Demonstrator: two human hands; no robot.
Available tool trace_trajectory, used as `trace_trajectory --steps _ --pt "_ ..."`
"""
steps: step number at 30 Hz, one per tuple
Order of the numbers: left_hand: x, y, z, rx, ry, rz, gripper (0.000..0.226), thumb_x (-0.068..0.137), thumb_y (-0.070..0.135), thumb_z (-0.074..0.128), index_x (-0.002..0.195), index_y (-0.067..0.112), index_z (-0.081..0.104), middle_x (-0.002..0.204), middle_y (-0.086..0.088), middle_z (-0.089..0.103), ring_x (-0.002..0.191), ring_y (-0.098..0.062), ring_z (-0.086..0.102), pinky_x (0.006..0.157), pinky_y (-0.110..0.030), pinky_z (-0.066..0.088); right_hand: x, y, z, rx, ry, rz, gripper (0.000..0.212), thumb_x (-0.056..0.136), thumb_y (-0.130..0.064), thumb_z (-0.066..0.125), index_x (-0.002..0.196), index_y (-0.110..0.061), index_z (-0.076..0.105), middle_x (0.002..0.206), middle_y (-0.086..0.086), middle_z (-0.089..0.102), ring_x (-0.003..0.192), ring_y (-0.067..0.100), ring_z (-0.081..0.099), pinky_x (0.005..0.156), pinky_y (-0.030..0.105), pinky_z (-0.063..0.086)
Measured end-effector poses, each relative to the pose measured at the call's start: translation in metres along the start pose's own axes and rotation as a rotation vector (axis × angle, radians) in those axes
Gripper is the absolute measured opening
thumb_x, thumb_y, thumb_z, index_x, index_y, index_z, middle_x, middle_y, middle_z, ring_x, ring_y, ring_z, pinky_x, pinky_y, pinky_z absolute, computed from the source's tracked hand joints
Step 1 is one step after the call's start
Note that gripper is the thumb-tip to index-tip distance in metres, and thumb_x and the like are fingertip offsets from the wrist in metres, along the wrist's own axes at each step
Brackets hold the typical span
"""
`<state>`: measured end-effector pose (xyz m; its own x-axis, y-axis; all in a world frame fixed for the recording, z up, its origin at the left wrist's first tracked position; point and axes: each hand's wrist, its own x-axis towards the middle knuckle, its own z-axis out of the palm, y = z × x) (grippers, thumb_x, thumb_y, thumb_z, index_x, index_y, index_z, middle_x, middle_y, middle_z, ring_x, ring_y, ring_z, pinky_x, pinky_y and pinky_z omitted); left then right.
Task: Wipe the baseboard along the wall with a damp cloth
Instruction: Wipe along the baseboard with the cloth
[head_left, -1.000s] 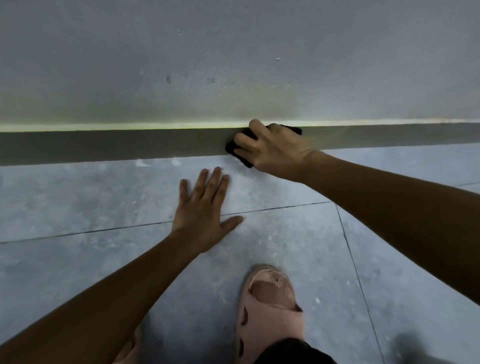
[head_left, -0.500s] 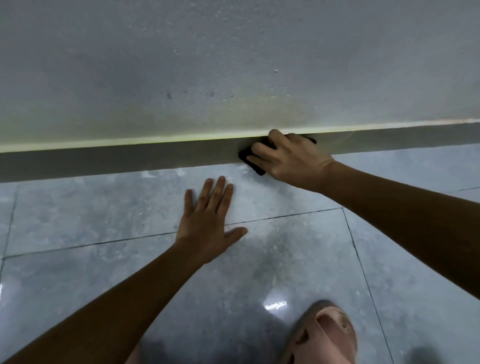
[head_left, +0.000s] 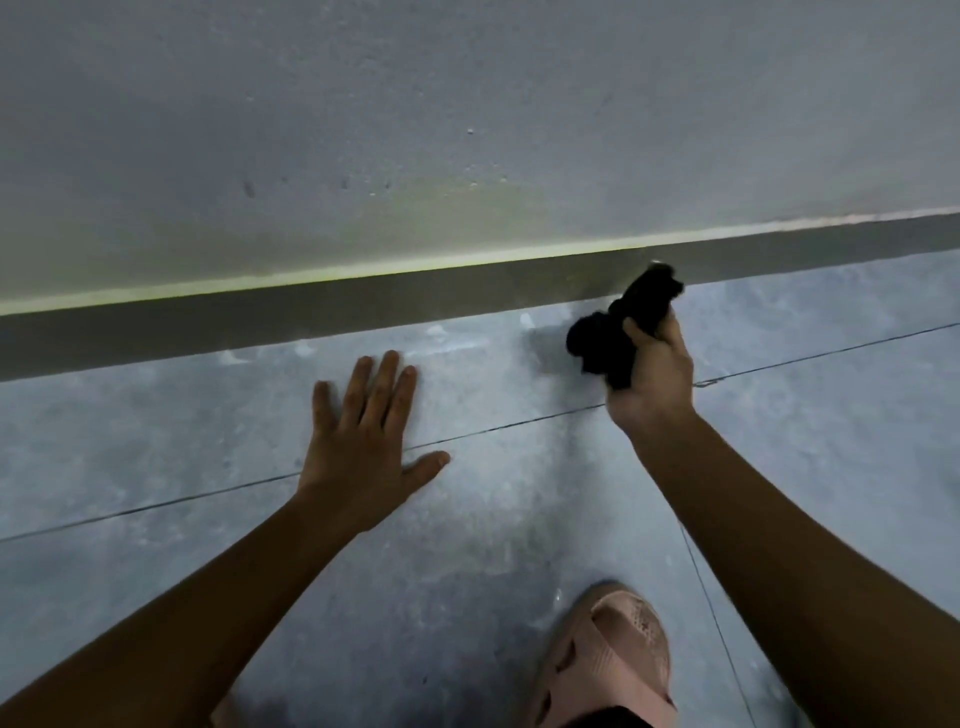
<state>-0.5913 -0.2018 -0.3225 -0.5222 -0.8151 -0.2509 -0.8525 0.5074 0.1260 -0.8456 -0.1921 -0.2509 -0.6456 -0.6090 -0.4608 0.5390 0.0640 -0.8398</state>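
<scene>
Count, head view:
- Hands: 2. One left hand (head_left: 363, 447), one right hand (head_left: 655, 375).
- Forearms: 2, both bare.
- Cloth (head_left: 618, 325): 1, black, bunched.
- Baseboard (head_left: 311, 309): 1 continuous dark strip.
- Wall (head_left: 467, 130): 1.
- Sandal (head_left: 605, 665): 1 clearly visible, pink.
- Floor tiles (head_left: 156, 431): at least 3, divided by 2 visible grout lines (head_left: 208, 500).

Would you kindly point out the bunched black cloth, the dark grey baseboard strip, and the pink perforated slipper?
Bunched black cloth (head_left: 605, 343): head view, on its lower lobe.
Dark grey baseboard strip (head_left: 311, 312): head view, on its bare face.
Pink perforated slipper (head_left: 618, 660): head view, on its upper.
</scene>
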Motion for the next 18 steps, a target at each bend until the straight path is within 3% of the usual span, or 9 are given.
trace_trajectory --steps 2,3,6,8,11,15,18 --pt "0.003 -0.005 0.003 0.007 0.007 0.004 0.093 0.077 0.076 0.000 0.148 0.016 -0.004 0.158 -0.009 -0.006 0.145 -0.030 -0.004 0.112 -0.058 0.004 0.003 0.011 0.018 0.159 0.028 0.105 0.041 0.098 -0.003 0.039 0.130 -0.025 0.050 0.098 0.001 0.059 0.070 0.011 0.059 0.055 0.020 0.051" --pt "0.003 -0.005 0.004 0.009 0.009 0.009 0.092 0.079 0.076 0.002 0.148 0.015 -0.002 0.158 -0.009 -0.004 0.145 -0.031 -0.003 0.112 -0.059 0.006 0.003 0.017 0.029 0.150 0.037 0.125 0.044 0.098 -0.002 0.039 0.134 -0.025 0.048 0.106 0.003 0.061 0.077 0.013 0.060 0.060 0.021 0.053" --pt "0.003 -0.005 0.005 0.016 0.024 0.023 0.091 0.082 0.075 0.005 0.149 0.013 0.006 0.158 -0.011 0.004 0.145 -0.032 0.004 0.110 -0.060 0.012 -0.001 0.035 0.061 0.090 0.071 0.200 0.049 0.096 0.001 0.045 0.138 -0.024 0.047 0.131 0.009 0.057 0.110 0.024 0.059 0.096 0.037 0.049" --pt "0.004 -0.006 0.007 0.016 0.032 0.025 0.090 0.084 0.074 0.008 0.149 0.012 0.013 0.157 -0.012 0.011 0.144 -0.033 0.009 0.109 -0.061 0.016 -0.004 0.036 0.077 0.048 0.102 0.243 0.045 0.096 -0.003 0.048 0.137 -0.023 0.047 0.132 0.007 0.056 0.117 0.025 0.056 0.103 0.042 0.044" --pt "0.003 -0.006 0.009 0.014 0.047 0.032 0.090 0.084 0.073 0.013 0.149 0.011 0.017 0.157 -0.012 0.013 0.144 -0.032 0.011 0.108 -0.061 0.015 0.002 0.026 0.083 0.075 0.158 0.231 0.045 0.096 -0.007 0.048 0.137 -0.027 0.046 0.130 0.002 0.056 0.118 0.024 0.054 0.103 0.044 0.043" --pt "0.004 -0.007 0.011 0.019 0.056 0.029 0.090 0.084 0.074 0.014 0.150 0.013 0.013 0.158 -0.012 0.010 0.145 -0.031 0.007 0.109 -0.060 0.012 0.021 0.004 0.067 0.108 0.256 0.049 0.044 0.095 -0.006 0.051 0.133 -0.028 0.052 0.127 0.004 0.061 0.112 0.024 0.059 0.099 0.046 0.047" --pt "0.004 -0.007 0.011 0.010 0.056 0.025 0.090 0.084 0.074 0.013 0.150 0.013 0.013 0.158 -0.012 0.011 0.144 -0.032 0.009 0.109 -0.060 0.011 0.030 -0.002 0.062 0.004 0.266 0.107 0.043 0.097 -0.013 0.050 0.139 -0.024 0.045 0.131 0.005 0.056 0.115 0.026 0.056 0.099 0.040 0.047"
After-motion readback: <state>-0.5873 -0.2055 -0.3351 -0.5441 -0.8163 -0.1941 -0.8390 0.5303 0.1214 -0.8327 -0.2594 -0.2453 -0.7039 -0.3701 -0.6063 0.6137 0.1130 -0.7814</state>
